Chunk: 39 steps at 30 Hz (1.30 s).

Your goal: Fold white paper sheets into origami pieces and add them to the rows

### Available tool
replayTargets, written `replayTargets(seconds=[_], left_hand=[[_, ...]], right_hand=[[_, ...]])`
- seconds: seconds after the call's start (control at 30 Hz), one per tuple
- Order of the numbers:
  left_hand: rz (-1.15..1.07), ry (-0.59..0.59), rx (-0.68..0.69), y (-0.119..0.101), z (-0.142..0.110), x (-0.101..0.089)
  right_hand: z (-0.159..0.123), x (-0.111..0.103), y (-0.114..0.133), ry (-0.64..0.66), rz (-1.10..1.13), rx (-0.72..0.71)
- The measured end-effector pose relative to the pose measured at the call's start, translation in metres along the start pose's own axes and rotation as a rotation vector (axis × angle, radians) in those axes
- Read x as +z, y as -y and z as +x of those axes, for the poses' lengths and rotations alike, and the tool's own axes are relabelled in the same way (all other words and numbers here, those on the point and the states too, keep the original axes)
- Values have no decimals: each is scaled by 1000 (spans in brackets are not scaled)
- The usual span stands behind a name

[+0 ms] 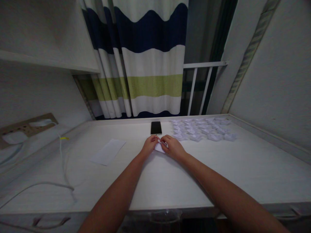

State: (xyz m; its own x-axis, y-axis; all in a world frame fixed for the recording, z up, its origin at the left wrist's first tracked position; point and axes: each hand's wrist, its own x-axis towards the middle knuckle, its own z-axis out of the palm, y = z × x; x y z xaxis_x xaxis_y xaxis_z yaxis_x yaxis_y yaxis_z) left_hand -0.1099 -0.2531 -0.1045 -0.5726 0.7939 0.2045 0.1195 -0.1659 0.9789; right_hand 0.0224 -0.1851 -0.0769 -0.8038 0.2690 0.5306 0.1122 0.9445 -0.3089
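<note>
White folded paper (158,148), two-handed hold

It lies between left grip (148,145) and right grip (174,147) over the surface (160,184), both pinching it; neither clearly nearer. Long axis seems crosswise, partly hidden by right grip.

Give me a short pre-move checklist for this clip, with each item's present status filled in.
1. Left hand and right hand both on the small paper: ok.
2. Its edges aligned: cannot tell; the hands partly cover it.
3. Room just beyond the hands: arguably not ok; the phone lies close.
4. Flat sheet apart from the left hand: ok.
5. Folded pieces laid out in rows, on the right: ok.
6. Cable away from the hands: ok.
</note>
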Motion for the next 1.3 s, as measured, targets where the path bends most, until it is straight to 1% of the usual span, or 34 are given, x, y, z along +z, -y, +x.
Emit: replayTargets(seconds=[0.17, 0.27, 0.47, 0.7, 0.83, 0.9, 0.97, 1.13, 1.23, 1.3], left_hand=[[5, -22, 2, -3, -3, -1], [-2, -24, -5, -6, -4, -1], [-15, 20, -4, -14, -9, 2], [81, 23, 123, -15, -6, 0], [107, 25, 179, -15, -4, -1], [117, 19, 193, -15, -4, -2], [111, 15, 190, -15, -5, -2], [42, 48, 142, -15, -6, -2], [52, 22, 158, -16, -7, -1], [69, 4, 160, -16, -7, 0]], right_hand=[[2, 6, -8, -31, 274, 64], [3, 9, -12, -32, 379, 118], [5, 9, -13, -67, 392, 163], [5, 11, -18, -85, 478, 228], [5, 15, -20, 5, 570, 303], [5, 16, -21, 26, 616, 321], [5, 17, -20, 25, 642, 309], [5, 18, -17, 59, 734, 295], [6, 18, -17, 53, 812, 327], [7, 17, -17, 27, 869, 356]])
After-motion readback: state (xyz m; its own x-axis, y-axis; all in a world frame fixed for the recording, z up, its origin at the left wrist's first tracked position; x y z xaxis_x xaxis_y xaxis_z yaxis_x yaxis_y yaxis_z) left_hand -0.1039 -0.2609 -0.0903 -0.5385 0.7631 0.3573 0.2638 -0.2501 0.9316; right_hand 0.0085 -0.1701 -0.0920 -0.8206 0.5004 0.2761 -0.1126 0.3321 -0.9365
